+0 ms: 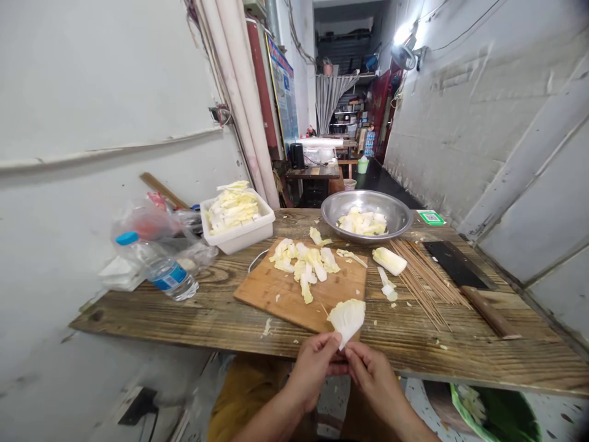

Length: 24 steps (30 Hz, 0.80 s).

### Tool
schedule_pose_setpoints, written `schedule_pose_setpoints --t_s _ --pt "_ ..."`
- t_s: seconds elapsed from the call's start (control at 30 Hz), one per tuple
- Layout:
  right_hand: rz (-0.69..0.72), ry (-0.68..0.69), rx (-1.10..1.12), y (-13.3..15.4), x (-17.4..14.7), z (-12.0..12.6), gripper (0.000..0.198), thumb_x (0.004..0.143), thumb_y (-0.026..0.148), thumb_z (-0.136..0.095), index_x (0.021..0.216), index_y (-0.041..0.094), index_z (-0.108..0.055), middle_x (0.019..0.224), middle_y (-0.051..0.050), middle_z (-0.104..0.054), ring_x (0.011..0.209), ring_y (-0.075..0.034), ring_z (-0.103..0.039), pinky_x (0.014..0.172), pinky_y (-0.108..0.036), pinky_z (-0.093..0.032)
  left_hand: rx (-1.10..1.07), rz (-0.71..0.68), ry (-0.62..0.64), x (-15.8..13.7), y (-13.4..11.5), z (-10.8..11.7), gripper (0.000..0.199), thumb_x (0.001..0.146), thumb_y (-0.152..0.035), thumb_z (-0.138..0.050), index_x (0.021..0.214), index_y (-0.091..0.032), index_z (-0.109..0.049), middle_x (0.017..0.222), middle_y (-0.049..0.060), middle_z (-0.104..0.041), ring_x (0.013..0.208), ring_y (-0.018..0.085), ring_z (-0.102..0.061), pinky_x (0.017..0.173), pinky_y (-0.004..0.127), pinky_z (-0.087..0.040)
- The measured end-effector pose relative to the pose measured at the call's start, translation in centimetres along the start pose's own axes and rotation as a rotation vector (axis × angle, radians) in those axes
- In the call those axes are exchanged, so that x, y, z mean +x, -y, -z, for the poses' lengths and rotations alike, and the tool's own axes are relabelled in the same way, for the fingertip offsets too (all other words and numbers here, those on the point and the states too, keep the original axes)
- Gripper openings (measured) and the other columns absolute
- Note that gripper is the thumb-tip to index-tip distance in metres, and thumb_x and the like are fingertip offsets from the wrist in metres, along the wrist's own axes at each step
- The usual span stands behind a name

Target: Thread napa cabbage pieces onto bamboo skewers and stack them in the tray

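Note:
My left hand (317,362) pinches the lower end of a pale cabbage leaf (348,316) above the near edge of a wooden cutting board (262,288). Close beside it, my right hand (372,368) has its fingertips pressed together at the leaf's base; what they grip is hidden. A thin stick tip pokes out at the leaf's left edge. Several cut cabbage leaves (304,261) lie on the board. To its right are a chunk of cabbage heart (389,261), a loose leaf scrap (387,285) and a spread of bamboo skewers (421,282).
A steel bowl (400,212) and a white tub (248,235), both with cabbage, stand at the back. A cleaver (488,307) lies right. At left are a water bottle (159,270) and plastic bags (151,224). A green-lined bin (506,411) sits below the table (184,322).

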State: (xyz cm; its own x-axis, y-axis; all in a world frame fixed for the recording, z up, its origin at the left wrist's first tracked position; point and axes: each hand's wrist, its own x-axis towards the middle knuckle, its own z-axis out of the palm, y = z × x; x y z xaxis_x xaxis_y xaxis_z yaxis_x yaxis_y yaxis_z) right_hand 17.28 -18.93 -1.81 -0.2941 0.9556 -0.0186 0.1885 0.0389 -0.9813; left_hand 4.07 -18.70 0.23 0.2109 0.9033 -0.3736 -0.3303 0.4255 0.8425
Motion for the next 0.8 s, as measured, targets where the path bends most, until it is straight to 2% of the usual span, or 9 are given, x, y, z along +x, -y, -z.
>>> schedule_pose_setpoints --t_s 0.1,0.2,0.3,0.37,0.43,0.5,0.63,0.73,0.8 --pt "-0.046 -0.059 0.093 -1.0 0.5 0.0 0.037 0.085 0.049 -0.046 0.075 0.016 -0.057 0.050 0.007 -0.034 0.046 -0.008 -0.029 0.045 -0.021 -0.022 0.219 -0.021 -0.019 0.8 -1.5 1.0 0.045 0.077 -0.052 -0.055 0.084 -0.010 -0.068 0.076 0.010 -0.069 0.065 0.018 -0.063 0.057 0.024 -0.047" --pt "-0.069 -0.076 0.140 -2.3 0.9 -0.1 0.041 0.084 0.055 -0.043 0.078 0.016 -0.055 0.047 0.009 -0.031 0.043 -0.008 -0.025 0.042 -0.021 -0.018 0.544 -0.288 -0.186 2.2 -4.3 2.8 0.033 0.078 -0.042 -0.056 0.085 -0.013 -0.069 0.078 0.009 -0.070 0.067 0.018 -0.063 0.056 0.024 -0.047" --pt "-0.092 -0.068 0.181 -3.5 1.1 -0.5 0.045 0.082 0.059 -0.043 0.081 0.015 -0.054 0.045 0.010 -0.030 0.040 -0.007 -0.024 0.039 -0.020 -0.015 0.913 -0.554 -0.375 4.1 -7.7 4.9 0.024 0.080 -0.031 -0.054 0.092 -0.017 -0.069 0.088 0.007 -0.072 0.078 0.018 -0.065 0.072 0.026 -0.049" --pt "-0.103 -0.068 0.204 -3.9 1.1 -0.7 0.045 0.082 0.060 -0.043 0.080 0.016 -0.054 0.044 0.010 -0.031 0.039 -0.007 -0.023 0.038 -0.020 -0.014 1.186 -0.640 -0.449 5.6 -9.5 6.0 0.025 0.082 -0.026 -0.050 0.096 -0.018 -0.069 0.097 0.007 -0.071 0.086 0.019 -0.065 0.079 0.028 -0.049" --pt "-0.112 -0.068 0.225 -4.1 1.0 -0.7 0.044 0.081 0.059 -0.044 0.080 0.016 -0.054 0.045 0.010 -0.032 0.038 -0.006 -0.022 0.037 -0.020 -0.014 1.305 -0.659 -0.430 7.1 -10.7 6.6 0.026 0.082 -0.021 -0.048 0.097 -0.017 -0.069 0.098 0.009 -0.071 0.089 0.021 -0.064 0.082 0.032 -0.048" --pt "-0.121 -0.066 0.248 -4.1 1.0 -0.8 0.044 0.081 0.059 -0.045 0.079 0.016 -0.054 0.044 0.010 -0.032 0.037 -0.006 -0.021 0.037 -0.020 -0.014 1.376 -0.677 -0.354 8.6 -11.2 6.8 0.026 0.080 -0.016 -0.050 0.098 -0.016 -0.069 0.104 0.011 -0.069 0.096 0.024 -0.062 0.087 0.037 -0.045" --pt "-0.137 -0.065 0.293 -4.1 1.0 -0.8 0.045 0.079 0.061 -0.046 0.080 0.016 -0.053 0.042 0.011 -0.029 0.036 -0.006 -0.022 0.036 -0.019 -0.014 1.504 -0.768 -0.050 11.2 -10.7 6.3 0.031 0.068 -0.003 -0.057 0.088 -0.022 -0.071 0.123 0.007 -0.059 0.120 0.023 -0.047 0.102 0.039 -0.032" --pt "-0.144 -0.068 0.305 -4.1 1.0 -0.8 0.046 0.078 0.061 -0.046 0.081 0.016 -0.053 0.041 0.011 -0.030 0.035 -0.006 -0.022 0.035 -0.019 -0.015 1.520 -0.826 0.090 12.7 -10.5 5.7 0.025 0.063 0.000 -0.061 0.072 -0.022 -0.070 0.110 0.005 -0.066 0.117 0.022 -0.049 0.103 0.040 -0.031" --pt "-0.145 -0.068 0.307 -4.1 1.0 -0.8 0.046 0.078 0.061 -0.046 0.082 0.016 -0.053 0.041 0.011 -0.031 0.034 -0.006 -0.022 0.035 -0.019 -0.015 1.482 -0.862 0.066 13.0 -10.9 5.3 0.019 0.065 -0.003 -0.062 0.068 -0.021 -0.068 0.102 0.006 -0.068 0.109 0.022 -0.053 0.099 0.040 -0.034"
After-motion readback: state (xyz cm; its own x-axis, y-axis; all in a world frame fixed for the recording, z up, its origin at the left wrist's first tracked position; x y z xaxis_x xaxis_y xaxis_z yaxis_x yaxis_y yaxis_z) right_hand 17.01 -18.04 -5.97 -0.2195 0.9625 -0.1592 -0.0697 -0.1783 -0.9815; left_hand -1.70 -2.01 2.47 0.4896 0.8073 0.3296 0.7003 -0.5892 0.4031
